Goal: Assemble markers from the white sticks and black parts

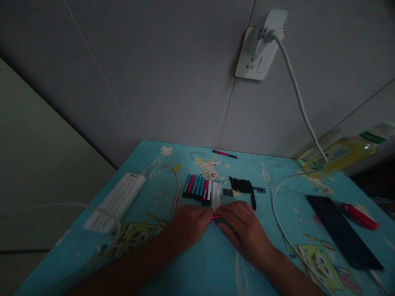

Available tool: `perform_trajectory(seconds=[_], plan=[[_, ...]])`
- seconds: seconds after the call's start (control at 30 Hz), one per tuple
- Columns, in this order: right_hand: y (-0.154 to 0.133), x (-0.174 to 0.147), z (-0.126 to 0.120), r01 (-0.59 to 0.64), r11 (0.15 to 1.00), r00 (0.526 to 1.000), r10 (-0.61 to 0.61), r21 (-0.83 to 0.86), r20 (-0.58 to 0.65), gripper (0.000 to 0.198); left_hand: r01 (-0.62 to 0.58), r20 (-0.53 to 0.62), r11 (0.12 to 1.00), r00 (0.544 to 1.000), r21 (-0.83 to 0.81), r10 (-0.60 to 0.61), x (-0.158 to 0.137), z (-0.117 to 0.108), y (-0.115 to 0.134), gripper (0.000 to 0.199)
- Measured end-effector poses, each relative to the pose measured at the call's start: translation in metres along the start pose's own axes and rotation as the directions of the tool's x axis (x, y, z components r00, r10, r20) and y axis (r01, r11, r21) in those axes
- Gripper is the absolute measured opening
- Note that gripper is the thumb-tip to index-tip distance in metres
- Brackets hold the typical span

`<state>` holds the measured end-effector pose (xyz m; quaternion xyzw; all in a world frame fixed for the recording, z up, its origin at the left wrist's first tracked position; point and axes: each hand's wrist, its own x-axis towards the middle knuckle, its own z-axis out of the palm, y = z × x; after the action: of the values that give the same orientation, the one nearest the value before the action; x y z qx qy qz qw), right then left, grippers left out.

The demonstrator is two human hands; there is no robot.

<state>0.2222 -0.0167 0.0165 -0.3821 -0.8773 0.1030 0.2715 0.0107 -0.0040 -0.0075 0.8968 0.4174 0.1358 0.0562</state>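
Note:
My left hand (193,224) and my right hand (243,226) meet over the near middle of the table. Between their fingertips is a thin red pen part (215,216), mostly hidden by the fingers. Just beyond lies a row of blue, red and white pen barrels (197,187) with black ends. Beside them are thin white pen refills (216,193), side by side. Farther right are small dark pieces (227,192), a row of black tubular pieces (240,185) and a little pile of dark bits (259,190). A red and black pen (226,154) lies near the wall.
A white power strip (115,201) with cables occupies the left side. On the right are a white cable (274,205), a dark flat strip (344,230), a red object (359,216) and a bottle of yellow liquid (345,152). A wall socket (257,61) holds a plugged-in charger.

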Motion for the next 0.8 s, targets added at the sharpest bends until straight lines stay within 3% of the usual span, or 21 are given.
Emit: perform_trajectory(seconds=[0.1,0.27,0.43,0.67,0.8], plan=[[0.000,0.000,-0.002,0.038,0.999,0.999,-0.038,0.037,0.003,0.025,-0.034,-0.031,0.996,0.999,-0.085,0.031,-0.001,-0.002,0.004,0.011],[0.005,-0.002,-0.002,-0.013,0.999,1.000,0.013,0.031,0.014,0.017,-0.003,-0.103,0.980,0.994,-0.201,-0.019,-0.003,-0.006,0.006,0.029],[0.012,-0.008,0.002,-0.074,0.996,0.997,0.073,0.045,0.040,0.011,-0.027,-0.157,0.929,0.987,-0.370,-0.034,-0.006,-0.011,0.003,0.025],[0.013,-0.010,0.009,-0.074,0.991,0.995,0.066,0.111,0.072,0.015,-0.044,-0.350,0.957,0.935,-0.286,-0.061,-0.006,-0.006,0.001,0.029],[0.013,-0.010,0.008,-0.097,0.984,0.992,0.084,0.146,0.090,0.017,-0.041,-0.342,0.962,0.938,-0.268,-0.055,-0.007,-0.003,0.000,0.027]])
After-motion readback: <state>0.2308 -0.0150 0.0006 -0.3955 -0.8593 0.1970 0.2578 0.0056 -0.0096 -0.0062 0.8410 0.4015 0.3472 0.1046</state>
